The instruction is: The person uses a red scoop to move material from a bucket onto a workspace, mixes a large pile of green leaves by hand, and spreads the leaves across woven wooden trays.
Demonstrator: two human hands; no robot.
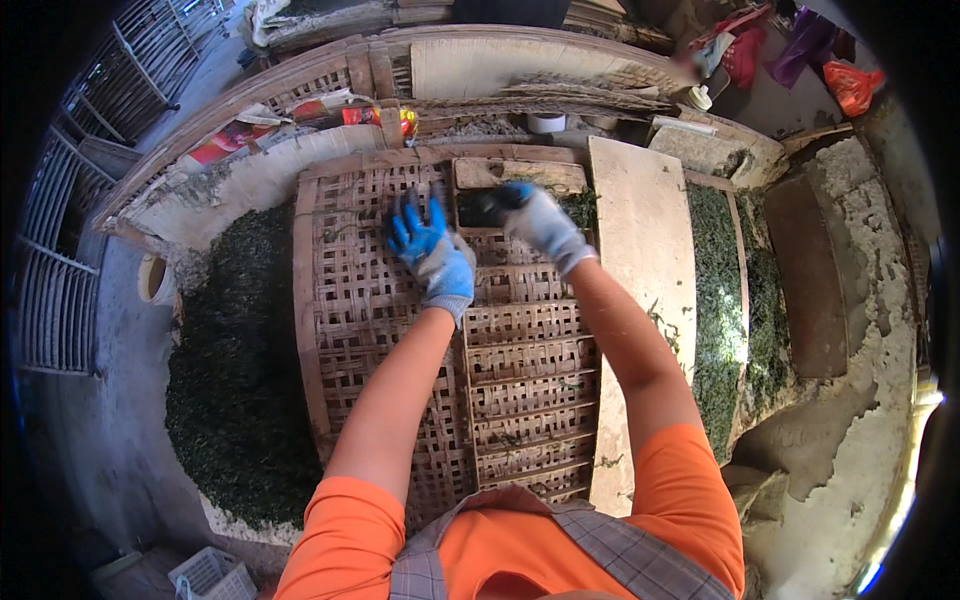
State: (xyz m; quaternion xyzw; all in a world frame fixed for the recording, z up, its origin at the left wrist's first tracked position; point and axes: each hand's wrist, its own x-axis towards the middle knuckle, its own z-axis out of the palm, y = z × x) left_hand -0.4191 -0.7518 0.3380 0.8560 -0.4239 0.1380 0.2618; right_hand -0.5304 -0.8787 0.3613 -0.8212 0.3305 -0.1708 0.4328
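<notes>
A woven bamboo lattice tray (pixel 360 300) with a wooden frame lies before me. On its right half rests a slatted wooden rack (pixel 529 382) divided into narrow rows. My left hand (pixel 427 244), in a blue and white glove, is spread over the lattice at the rack's upper left, with nothing seen in it. My right hand (pixel 536 217), gloved and blurred, is over the top rows, by dark green shredded leaves (pixel 579 208); whether it holds any cannot be told. A short wooden board (pixel 521 174) lies across the rack's far end. A long pale board (pixel 649 315) lies along its right side.
A large heap of dark green leaves (pixel 232 375) lies at the left, more leaves (pixel 712 300) at the right. Bamboo racks (pixel 64 262) stand far left. A white bucket (pixel 155 280), a plastic basket (pixel 214 576) and a brown board (pixel 806 277) are around the worktop.
</notes>
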